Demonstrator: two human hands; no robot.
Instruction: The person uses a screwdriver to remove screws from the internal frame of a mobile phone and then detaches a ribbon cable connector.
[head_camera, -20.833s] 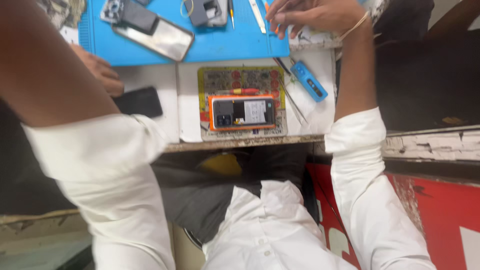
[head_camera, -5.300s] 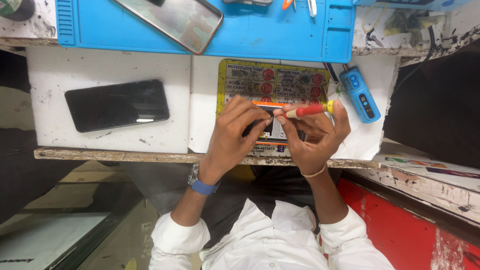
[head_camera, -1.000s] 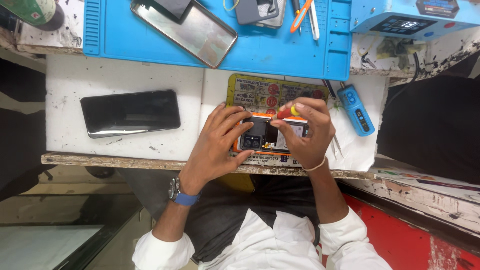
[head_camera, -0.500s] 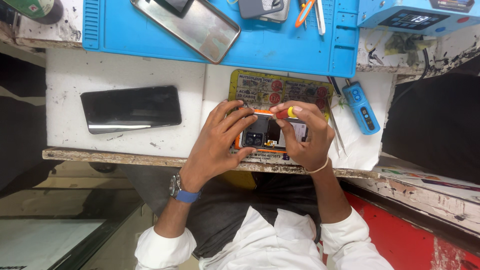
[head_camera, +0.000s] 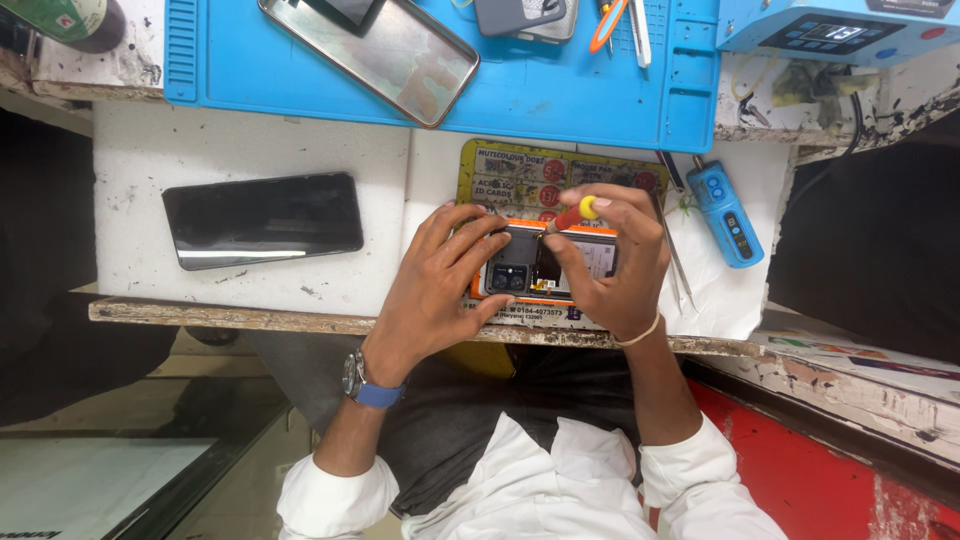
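With its back cover already off, the phone (head_camera: 545, 265) lies under both hands, the left hand (head_camera: 435, 285) spread open and steadying its camera end while the right hand (head_camera: 610, 265) pinches a screwdriver (head_camera: 572, 215) upright over the board, so screw work looks unfinished.
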